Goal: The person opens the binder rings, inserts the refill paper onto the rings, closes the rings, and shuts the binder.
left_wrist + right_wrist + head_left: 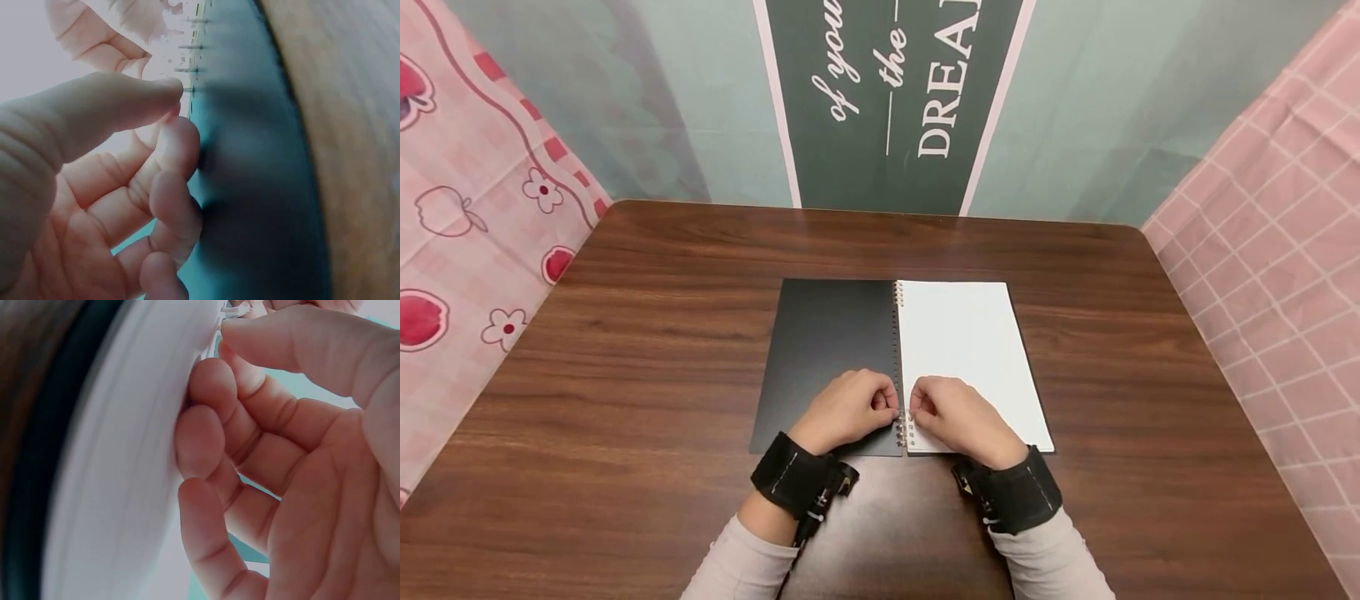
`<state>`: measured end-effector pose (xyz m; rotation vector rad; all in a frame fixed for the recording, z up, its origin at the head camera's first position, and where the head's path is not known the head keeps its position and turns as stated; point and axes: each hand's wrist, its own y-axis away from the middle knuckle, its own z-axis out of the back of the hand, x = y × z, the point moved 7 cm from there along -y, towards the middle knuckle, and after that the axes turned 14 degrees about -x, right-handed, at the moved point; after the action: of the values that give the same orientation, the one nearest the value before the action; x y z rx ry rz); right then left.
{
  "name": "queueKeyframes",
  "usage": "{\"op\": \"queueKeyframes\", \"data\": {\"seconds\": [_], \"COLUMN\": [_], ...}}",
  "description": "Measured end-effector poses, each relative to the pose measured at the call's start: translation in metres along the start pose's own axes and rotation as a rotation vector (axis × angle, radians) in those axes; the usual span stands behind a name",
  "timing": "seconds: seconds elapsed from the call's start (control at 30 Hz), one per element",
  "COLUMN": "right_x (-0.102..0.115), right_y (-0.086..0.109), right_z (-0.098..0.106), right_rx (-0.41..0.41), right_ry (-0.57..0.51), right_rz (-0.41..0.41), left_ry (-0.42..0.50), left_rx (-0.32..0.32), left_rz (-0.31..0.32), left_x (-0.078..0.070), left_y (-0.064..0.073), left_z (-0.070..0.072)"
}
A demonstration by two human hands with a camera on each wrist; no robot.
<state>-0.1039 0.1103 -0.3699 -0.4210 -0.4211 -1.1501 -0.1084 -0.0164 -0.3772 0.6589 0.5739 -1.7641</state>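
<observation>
A loose-leaf notebook lies spread on the table, its black cover (831,333) at left and white pages (958,333) at right. Short sets of binder rings stand at the top (899,293) and bottom (901,433) of its spine, with a row of holes between. My left hand (850,408) pinches the left side of the lower rings with thumb and index finger. Opposite it, my right hand (958,417) pinches their right side. In the left wrist view several thin rings (190,47) show past the thumb. Fingertips hide the exact grip.
The brown wooden table (625,358) surrounds the notebook. A green printed cloth (880,175) hangs behind its far edge. Pink cloths hang at the left (467,250) and right (1285,250). Black straps (790,475) with small cameras circle both wrists.
</observation>
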Motion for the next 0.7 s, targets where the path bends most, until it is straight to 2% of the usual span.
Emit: {"op": "queueKeyframes", "data": {"seconds": [0.43, 0.7], "right_x": [0.0016, 0.0051], "right_y": [0.0, -0.0004], "right_z": [-0.0003, -0.0005], "right_rx": [0.002, -0.02], "right_ry": [-0.02, -0.002], "right_rz": [0.022, 0.077], "left_ry": [0.025, 0.02], "left_rx": [-0.019, -0.026], "left_rz": [-0.012, 0.001], "left_x": [-0.0002, -0.0005], "left_y": [-0.0005, -0.0011], "left_z": [-0.0014, -0.0009]}}
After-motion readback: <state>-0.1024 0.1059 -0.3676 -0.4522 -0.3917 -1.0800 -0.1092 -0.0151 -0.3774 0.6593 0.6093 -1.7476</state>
